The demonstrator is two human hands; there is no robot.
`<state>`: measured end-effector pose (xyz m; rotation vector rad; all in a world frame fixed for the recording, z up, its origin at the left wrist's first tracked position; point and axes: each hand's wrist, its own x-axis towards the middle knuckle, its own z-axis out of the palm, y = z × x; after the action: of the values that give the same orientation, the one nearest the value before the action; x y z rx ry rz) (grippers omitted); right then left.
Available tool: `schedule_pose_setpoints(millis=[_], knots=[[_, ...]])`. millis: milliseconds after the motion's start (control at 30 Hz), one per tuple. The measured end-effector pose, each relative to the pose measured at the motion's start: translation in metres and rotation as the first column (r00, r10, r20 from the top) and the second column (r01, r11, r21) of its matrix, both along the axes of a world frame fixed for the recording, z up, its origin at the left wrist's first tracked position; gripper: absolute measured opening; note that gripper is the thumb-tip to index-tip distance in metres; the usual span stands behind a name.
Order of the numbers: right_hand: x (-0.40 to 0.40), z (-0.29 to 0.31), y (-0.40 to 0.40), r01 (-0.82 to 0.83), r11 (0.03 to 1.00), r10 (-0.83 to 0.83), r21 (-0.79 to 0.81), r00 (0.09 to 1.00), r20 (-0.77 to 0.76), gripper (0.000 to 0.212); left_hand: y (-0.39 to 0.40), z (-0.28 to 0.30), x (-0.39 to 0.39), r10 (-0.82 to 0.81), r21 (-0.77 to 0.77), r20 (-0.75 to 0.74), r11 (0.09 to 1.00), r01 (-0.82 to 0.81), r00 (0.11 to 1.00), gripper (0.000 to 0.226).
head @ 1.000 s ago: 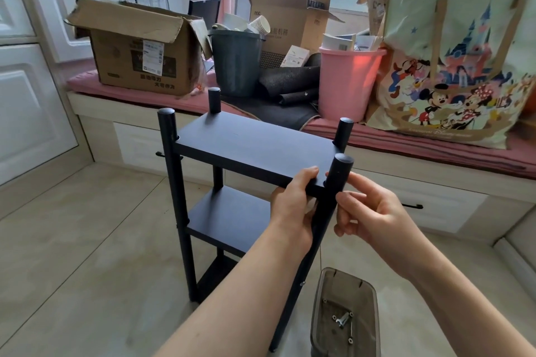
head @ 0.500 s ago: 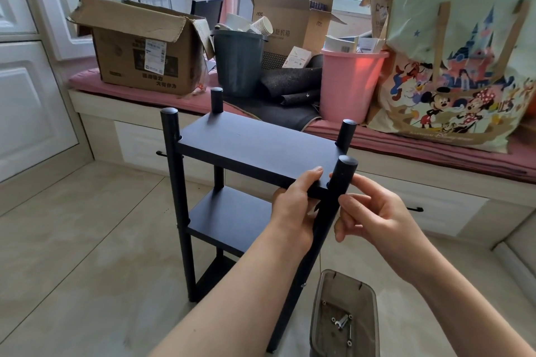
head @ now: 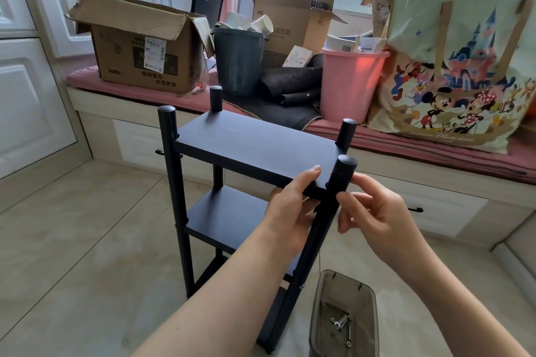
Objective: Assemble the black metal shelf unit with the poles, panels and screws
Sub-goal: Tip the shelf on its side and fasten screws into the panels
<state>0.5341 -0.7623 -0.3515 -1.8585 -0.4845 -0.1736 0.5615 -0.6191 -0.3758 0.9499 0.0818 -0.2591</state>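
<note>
The black shelf unit (head: 255, 148) stands upright on the floor, three panels held between four poles. My left hand (head: 290, 206) grips the front edge of the top panel beside the near right pole (head: 343, 174), thumb on top. My right hand (head: 377, 211) is at that pole's right side at panel height. Its thumb and forefinger pinch something small against the pole, apparently a screw, which is hidden by the fingers. A smoky plastic tray (head: 324, 293) on the floor to the right of the shelf's foot holds loose screws and a small wrench (head: 340, 323).
A window bench (head: 435, 165) with a pink cushion runs behind the shelf. It carries a cardboard box (head: 139, 49), a dark bin (head: 239, 61), a pink bin (head: 351, 84) and a large cartoon bag (head: 464, 75). White cabinet doors (head: 26, 95) stand at left. Tiled floor (head: 87, 240) lies in front left.
Almost nothing differs. Both hands stay at the near right corner, and my right fingers shift slightly against the pole. The view has drifted a little.
</note>
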Motion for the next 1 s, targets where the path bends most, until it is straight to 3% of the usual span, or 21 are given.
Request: schedule_pose_setpoints(millis=[67, 200, 300, 433, 600, 733, 900, 1000], knots=[[-0.001, -0.002, 0.001, 0.031, 0.999, -0.029, -0.035, 0.998, 0.062, 0.028, 0.0, -0.001, 0.0, -0.003, -0.012, 0.004, 1.0, 0.003, 1.0, 0.022], [-0.005, -0.001, -0.003, -0.013, 1.0, 0.014, 0.025, 0.999, -0.045, 0.039, 0.001, -0.002, 0.0, -0.003, -0.022, 0.004, 1.0, 0.003, 1.0, 0.02], [-0.004, 0.001, -0.005, -0.006, 0.999, 0.005, -0.041, 1.0, -0.018, 0.046, 0.002, 0.0, -0.002, -0.007, -0.013, 0.006, 1.0, 0.007, 1.0, 0.023], [-0.001, -0.002, -0.007, 0.072, 0.982, -0.059, -0.174, 0.995, 0.075, 0.045, 0.002, 0.0, -0.002, -0.003, -0.009, 0.006, 1.0, 0.003, 1.0, 0.025], [-0.001, 0.002, -0.01, 0.017, 0.994, -0.018, -0.106, 1.0, -0.007, 0.042, 0.002, -0.001, -0.002, -0.002, 0.01, 0.026, 1.0, 0.001, 1.0, 0.024], [0.0, 0.003, -0.012, 0.08, 0.98, -0.074, -0.185, 0.996, 0.04, 0.038, 0.003, -0.002, 0.0, -0.012, 0.009, 0.043, 1.0, 0.011, 0.999, 0.024], [-0.003, 0.004, -0.013, 0.005, 1.0, -0.007, -0.02, 0.995, -0.097, 0.042, 0.002, -0.002, -0.003, -0.025, 0.021, 0.041, 1.0, 0.024, 0.999, 0.024], [0.0, 0.005, -0.013, -0.025, 1.0, 0.024, -0.003, 0.987, -0.159, 0.038, 0.004, -0.002, -0.003, -0.024, 0.032, 0.04, 0.999, 0.023, 0.999, 0.024]])
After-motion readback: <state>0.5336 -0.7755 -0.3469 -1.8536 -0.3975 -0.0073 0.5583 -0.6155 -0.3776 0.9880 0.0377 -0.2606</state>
